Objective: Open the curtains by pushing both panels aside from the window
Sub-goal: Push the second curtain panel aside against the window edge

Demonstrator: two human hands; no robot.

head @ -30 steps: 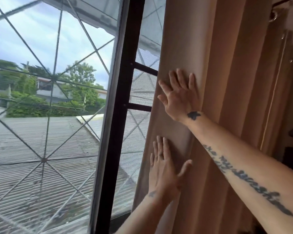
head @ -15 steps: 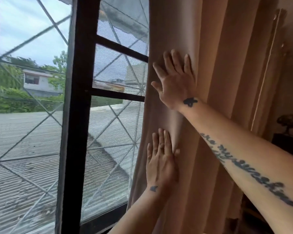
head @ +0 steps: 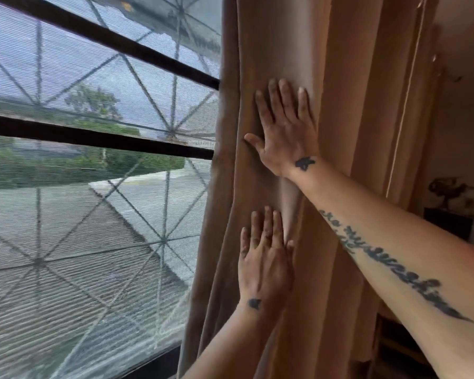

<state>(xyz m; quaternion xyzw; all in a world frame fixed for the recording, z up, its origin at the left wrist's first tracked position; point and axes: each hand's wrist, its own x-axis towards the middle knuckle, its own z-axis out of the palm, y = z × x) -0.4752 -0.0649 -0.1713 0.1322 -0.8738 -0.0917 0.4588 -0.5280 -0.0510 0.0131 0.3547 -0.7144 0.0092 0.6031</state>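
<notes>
A tan curtain panel (head: 348,110) hangs bunched in vertical folds at the right side of the window (head: 88,203). My right hand (head: 286,127) presses flat against the panel near its left edge, fingers spread and pointing up. Below it, my left hand (head: 266,261) lies flat on the same panel, fingers together and pointing up. Neither hand grips the cloth. The window's screened pane with dark bars and a diagonal grille is uncovered left of the panel. No second panel is in view.
A dark window frame bar (head: 99,138) crosses the pane horizontally. At the right, past the curtain, stands a dark cabinet (head: 454,222) with a small ornament (head: 449,190) on top, against a wall.
The curtain's left edge has shifted right with both hands flat on it, uncovering more of the screened pane. The view has turned right, so the vertical frame post has left the picture.
</notes>
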